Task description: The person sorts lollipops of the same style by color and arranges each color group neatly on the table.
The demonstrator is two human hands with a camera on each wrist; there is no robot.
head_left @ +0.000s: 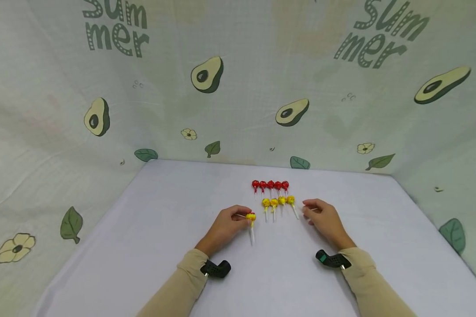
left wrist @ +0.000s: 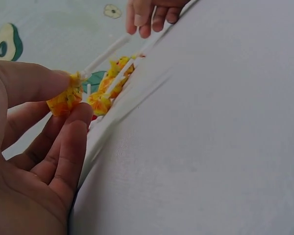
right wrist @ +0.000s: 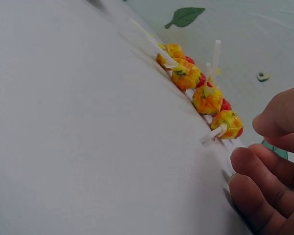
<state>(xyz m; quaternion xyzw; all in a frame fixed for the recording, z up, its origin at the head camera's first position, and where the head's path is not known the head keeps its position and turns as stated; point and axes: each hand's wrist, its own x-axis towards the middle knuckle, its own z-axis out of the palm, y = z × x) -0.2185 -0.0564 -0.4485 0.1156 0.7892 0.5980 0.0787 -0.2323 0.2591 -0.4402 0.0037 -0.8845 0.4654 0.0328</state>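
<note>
My left hand [head_left: 232, 221] pinches a yellow-wrapped lollipop [head_left: 251, 217] by its head between thumb and fingers; its white stick points toward me in the head view. The left wrist view shows the same lollipop [left wrist: 66, 100] close up, held above the table. Several yellow lollipops [head_left: 274, 203] lie in a row, sticks toward me. Behind them is a row of red lollipops [head_left: 270, 185]. My right hand [head_left: 323, 219] is just right of the yellow row, fingers loosely bent and holding nothing. In the right wrist view, the nearest yellow lollipop [right wrist: 227, 124] is apart from the fingertips.
Everything lies on a white-covered table [head_left: 174, 193]. A pale cloth [head_left: 246, 79] printed with avocados, leaves and lettering hangs behind and along the sides. A black wrist device [head_left: 216, 268] is on the left wrist, another black device [head_left: 333, 259] on the right.
</note>
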